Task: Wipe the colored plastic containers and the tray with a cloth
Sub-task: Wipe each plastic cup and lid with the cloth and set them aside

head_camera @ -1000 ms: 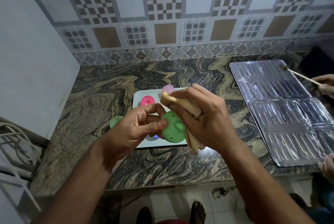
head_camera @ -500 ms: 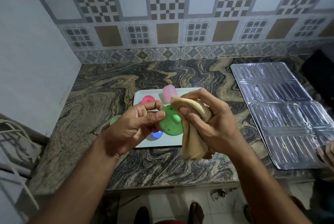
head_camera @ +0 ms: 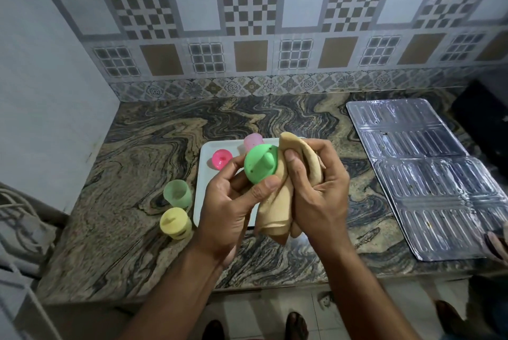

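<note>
Head view, single moment. The left hand is gripping a green lid with curled fingers and thumb, the thumb tip lying against the lid's lower edge; the lid's raised central knob is facing the camera. The right hand is clutching a tan cloth, fingers wrapped round the bunched fabric, and is pressing it against the right side of the green lid. The free end of the cloth is hanging down below both hands. Both hands are held above the near edge of a white tray, which is lying flat on the marbled stone counter.

On the tray a pink lid is sitting near the far left corner, and a pale pink container is standing just behind the green lid, partly hidden by it. Just off the tray's left edge a green container is standing upright, and a yellow container, lid on, is standing just in front of it.

Well apart to the right, a ribbed metal sheet is lying on the counter. Another person's fingers are showing at the right frame edge by its near corner.
</note>
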